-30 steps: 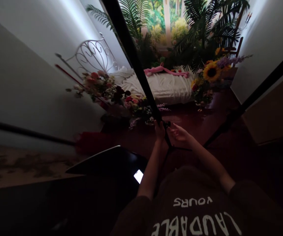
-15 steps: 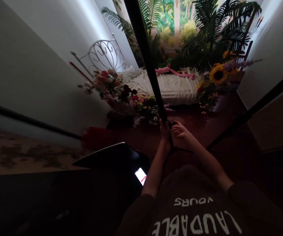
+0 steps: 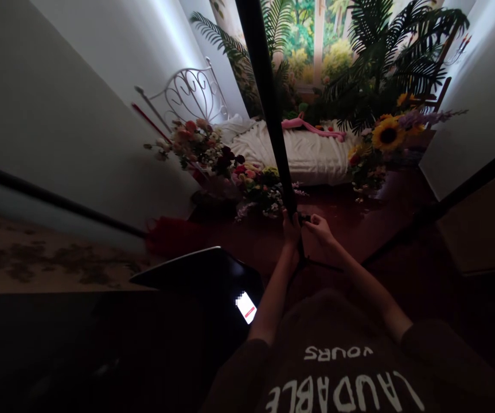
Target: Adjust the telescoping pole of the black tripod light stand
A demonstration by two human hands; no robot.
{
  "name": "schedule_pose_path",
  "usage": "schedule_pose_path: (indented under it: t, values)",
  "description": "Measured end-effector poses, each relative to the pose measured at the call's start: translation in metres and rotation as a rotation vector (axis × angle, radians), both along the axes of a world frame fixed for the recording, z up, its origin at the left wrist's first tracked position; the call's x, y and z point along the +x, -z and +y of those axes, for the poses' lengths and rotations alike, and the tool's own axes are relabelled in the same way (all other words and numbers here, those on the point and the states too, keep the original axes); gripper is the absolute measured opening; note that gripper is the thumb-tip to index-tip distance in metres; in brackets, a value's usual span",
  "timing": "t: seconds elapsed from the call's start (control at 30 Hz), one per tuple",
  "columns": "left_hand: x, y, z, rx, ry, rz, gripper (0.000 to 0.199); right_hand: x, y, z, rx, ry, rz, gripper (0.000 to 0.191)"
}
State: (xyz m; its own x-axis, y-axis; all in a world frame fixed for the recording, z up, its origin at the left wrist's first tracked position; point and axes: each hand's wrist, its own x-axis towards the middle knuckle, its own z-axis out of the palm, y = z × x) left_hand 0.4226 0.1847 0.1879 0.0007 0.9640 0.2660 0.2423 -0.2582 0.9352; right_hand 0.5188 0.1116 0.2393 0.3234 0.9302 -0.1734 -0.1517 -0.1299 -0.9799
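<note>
A black light stand [image 3: 268, 97] rises in front of me, its pole slanting up to the top edge and its legs spreading near the floor. My left hand [image 3: 291, 230] is wrapped round the lower pole. On the pole's right side sticks out a small dark knob [image 3: 305, 218]. My right hand [image 3: 319, 228] pinches the end of this knob, thumb and fingers closed on it. The dim light hides the knob's details.
A lit phone [image 3: 246, 307] lies on a dark surface left of my forearm. Ahead stands a bed [image 3: 316, 155] with flowers [image 3: 195, 143] at its left and sunflowers [image 3: 388, 135] at its right. More dark poles slant at the left [image 3: 58, 198] and right [image 3: 466, 198].
My right hand has shifted its fingers on the knob, which shows more clearly now. My left hand stays on the pole. The view has swung slightly, moving the room a little to the right.
</note>
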Motion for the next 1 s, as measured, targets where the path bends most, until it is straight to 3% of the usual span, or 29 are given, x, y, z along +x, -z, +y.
schedule_pose_path:
  t: [0.1, 0.23, 0.43, 0.6, 0.77, 0.87, 1.0]
  values:
    - [0.000, -0.007, -0.004, -0.007, -0.004, -0.024, 0.060, 0.004, 0.000, -0.006, 0.069, 0.140, -0.361, 0.027]
    - [-0.004, -0.017, -0.007, 0.020, 0.036, -0.027, 0.056, 0.010, -0.007, -0.011, 0.070, 0.182, -0.556, 0.022]
    - [-0.006, -0.047, 0.001, 0.150, 0.082, -0.060, 0.049, 0.016, -0.018, -0.023, 0.094, 0.153, -0.583, 0.028]
    - [0.004, -0.099, 0.017, 0.186, 0.108, -0.208, 0.039, 0.010, -0.024, -0.034, 0.228, 0.067, -0.541, 0.031]
    - [0.006, -0.145, 0.023, 0.220, 0.223, -0.310, 0.039, -0.005, -0.018, -0.034, 0.191, 0.015, -0.496, 0.034]
    - [0.002, -0.157, 0.024, 0.231, 0.253, -0.302, 0.040, -0.009, -0.014, -0.030, 0.135, 0.050, -0.413, 0.039]
    - [-0.001, -0.157, 0.026, 0.253, 0.277, -0.277, 0.037, -0.010, -0.014, -0.028, 0.139, 0.062, -0.399, 0.045]
